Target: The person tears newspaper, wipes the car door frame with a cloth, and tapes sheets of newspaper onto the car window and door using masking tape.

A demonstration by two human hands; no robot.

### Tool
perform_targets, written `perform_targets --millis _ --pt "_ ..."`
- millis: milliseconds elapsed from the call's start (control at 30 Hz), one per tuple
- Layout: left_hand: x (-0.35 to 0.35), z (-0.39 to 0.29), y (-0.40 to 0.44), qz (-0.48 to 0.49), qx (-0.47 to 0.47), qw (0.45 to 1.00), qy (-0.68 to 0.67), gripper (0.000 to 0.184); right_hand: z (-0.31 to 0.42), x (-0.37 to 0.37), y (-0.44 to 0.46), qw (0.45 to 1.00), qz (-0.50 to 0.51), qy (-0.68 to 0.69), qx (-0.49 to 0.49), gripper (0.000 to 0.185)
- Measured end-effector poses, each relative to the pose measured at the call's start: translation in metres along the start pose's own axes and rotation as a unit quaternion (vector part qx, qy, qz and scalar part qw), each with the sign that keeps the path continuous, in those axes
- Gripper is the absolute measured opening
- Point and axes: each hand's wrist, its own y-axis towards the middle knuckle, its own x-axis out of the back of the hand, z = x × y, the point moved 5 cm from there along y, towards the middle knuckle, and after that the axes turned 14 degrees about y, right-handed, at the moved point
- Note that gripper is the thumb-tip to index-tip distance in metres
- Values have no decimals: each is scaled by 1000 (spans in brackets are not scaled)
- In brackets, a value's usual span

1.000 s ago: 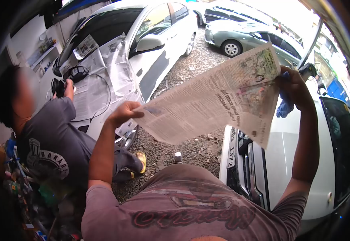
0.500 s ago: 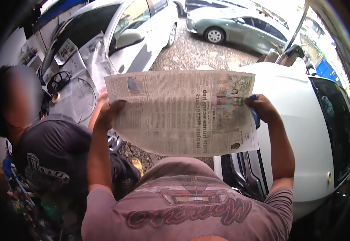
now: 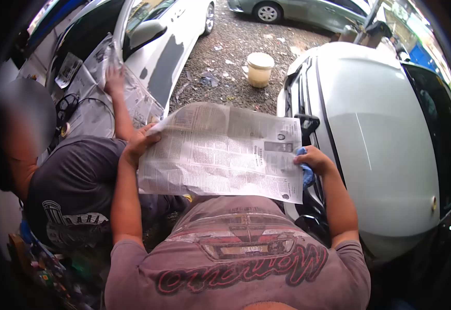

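Note:
A printed newspaper sheet (image 3: 210, 150) is spread in front of my chest, its far edge slightly curled. My left hand (image 3: 141, 142) pinches its left edge, with the thumb on top. At the opposite edge, my right hand (image 3: 313, 159) grips the sheet together with a crumpled blue cloth (image 3: 307, 174). Part of the cloth hangs below my right fingers.
On my left, a co-worker (image 3: 75, 175) reaches one hand onto newspaper (image 3: 93, 77) covering part of a white car (image 3: 171, 49). Another white vehicle (image 3: 370, 144) stands close on my right. A lidded bucket (image 3: 260, 70) rests on the gravel ahead, with a grey-green car (image 3: 308, 13) beyond.
The newspaper has come lower and tilted flatter, and my right hand has moved left and down with it. The view has dipped, exposing the bucket. The co-worker's arm now stretches forward over the covered car.

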Motion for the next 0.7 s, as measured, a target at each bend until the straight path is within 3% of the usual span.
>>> perform_targets --millis 100,133,200,267,400,467,567,600,700 --pt "-27 -15 -8 29 25 999 -6 41 -19 10 -11 997 -76 7 11 8" --pt "-21 -3 -1 21 37 999 -11 37 -13 10 -16 994 -89 4 56 7" --pt "-12 12 9 17 53 998 -12 33 -2 7 -24 993 -85 32 76 6" --pt "-5 14 17 -51 49 996 55 23 13 13 -35 987 -89 54 119 7" --pt "-5 18 10 -56 18 998 33 21 30 42 -51 973 -116 134 148 11" --pt "-14 29 6 -11 9 1000 0 19 28 47 -46 970 -105 160 146 10" --pt "-25 26 7 -85 -64 993 -49 16 23 45 -20 962 -100 206 150 8" --pt "5 64 13 -116 32 993 -19 11 22 45 -11 956 -100 225 158 7" --pt "45 116 33 -94 -34 995 23 14 33 55 27 959 -21 226 170 7"
